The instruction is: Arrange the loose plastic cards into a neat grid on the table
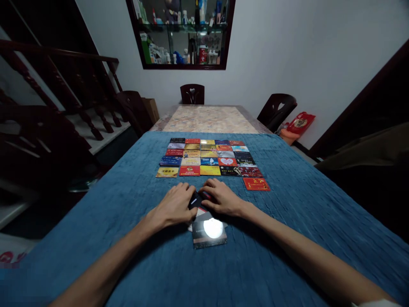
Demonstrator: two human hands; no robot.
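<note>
My left hand [177,202] is closed round the left side of a dark card [194,200], thumb toward me. Facing it, my right hand [222,198] has its fingers curled over the right side of the dark cards, where a bit of red shows beneath them. Just nearer to me lies a loose pile, with a glossy dark grey card [201,236] on top reflecting a bright light. Beyond my hands, several coloured cards form a grid of rows, among them a gold card [167,172] at the near left. One red card [256,184] sits alone at the near right.
A blue cloth [134,260] covers the near part of the table, and a patterned cover [207,117] shows at the far end. Chairs stand around it, one being the far chair [192,94]. A stair railing [64,53] runs along the left.
</note>
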